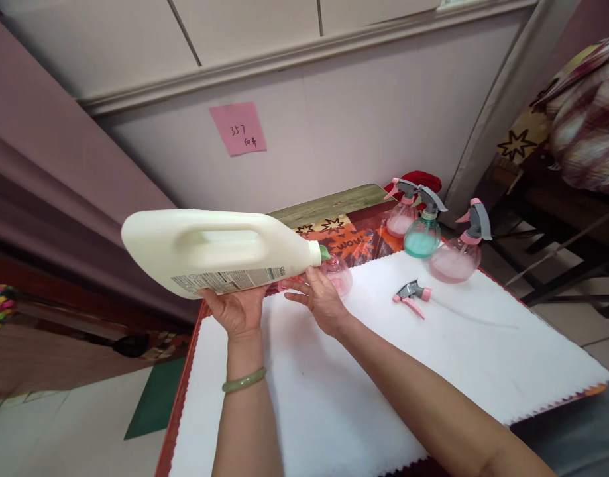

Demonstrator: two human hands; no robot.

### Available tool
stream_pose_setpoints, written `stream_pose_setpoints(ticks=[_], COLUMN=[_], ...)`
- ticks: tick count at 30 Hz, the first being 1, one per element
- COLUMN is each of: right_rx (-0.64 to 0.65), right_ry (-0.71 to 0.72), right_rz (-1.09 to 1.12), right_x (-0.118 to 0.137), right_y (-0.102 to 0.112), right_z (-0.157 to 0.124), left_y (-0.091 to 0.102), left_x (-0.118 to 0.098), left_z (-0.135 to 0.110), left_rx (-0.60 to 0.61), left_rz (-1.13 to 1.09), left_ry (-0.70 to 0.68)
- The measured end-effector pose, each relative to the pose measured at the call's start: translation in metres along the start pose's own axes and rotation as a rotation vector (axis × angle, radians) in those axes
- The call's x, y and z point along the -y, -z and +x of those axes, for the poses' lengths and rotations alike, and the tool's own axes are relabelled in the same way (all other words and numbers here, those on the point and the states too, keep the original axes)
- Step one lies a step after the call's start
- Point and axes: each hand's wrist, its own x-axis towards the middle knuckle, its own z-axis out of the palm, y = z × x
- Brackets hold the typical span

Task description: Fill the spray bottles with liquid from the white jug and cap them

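Observation:
My left hand (237, 308) is closed under a big white jug (215, 250), which lies tipped on its side with its green spout against the mouth of a small pink clear bottle (338, 273). My right hand (320, 298) is wrapped round that open pink bottle and steadies it on the white cloth (433, 371). A loose pink and grey spray trigger (411, 294) lies on the cloth to the right of my right hand.
Three capped spray bottles stand at the table's far right: two pink bottles (456, 255) (402, 215) and a teal bottle (423, 233). A pink note (238, 128) is stuck on the wall. A chair with patterned fabric (580, 112) stands at the right.

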Motion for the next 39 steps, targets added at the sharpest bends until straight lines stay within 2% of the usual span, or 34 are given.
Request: stream_pose_setpoints(ticks=[23, 28, 35, 39], right_rx=[0.002, 0.012, 0.009, 0.006], right_ry=[-0.004, -0.007, -0.004, -0.004], right_rz=[0.004, 0.007, 0.009, 0.006], right_x=[0.001, 0.000, 0.000, -0.001], right_y=[-0.006, -0.007, -0.008, -0.008], right_z=[0.001, 0.001, 0.000, 0.000], left_y=[-0.005, -0.006, -0.010, -0.012], left_x=[-0.006, -0.007, -0.008, -0.009], left_z=[0.000, 0.000, 0.000, -0.001], left_rx=[-0.002, 0.032, 0.006, 0.035], left_rz=[0.028, 0.059, 0.052, 0.061], left_ry=[-0.014, -0.024, -0.035, -0.043])
